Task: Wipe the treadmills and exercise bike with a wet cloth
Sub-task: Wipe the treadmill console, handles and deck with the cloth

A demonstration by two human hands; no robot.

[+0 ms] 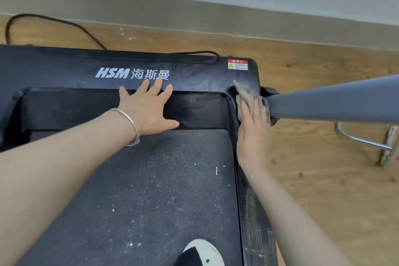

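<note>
left hand point(149, 110) flat, fingers spread and straight, resting on the black motor cover point(190, 75) of the treadmill point(151, 190), holding nothing. right hand point(253, 134) at the far right corner, straight fingers pressing a crumpled beige cloth point(244, 99) against the cover's edge, just beside the grey upright post point(332, 101). dusty belt point(155, 179) near, specked white. silver bangle point(131, 125) on left wrist.

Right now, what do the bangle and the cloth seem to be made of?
The bangle on the left wrist looks like polished silver-coloured metal: thin and shiny. The cloth under the right hand looks like soft beige fabric: it crumples into folds.
</note>
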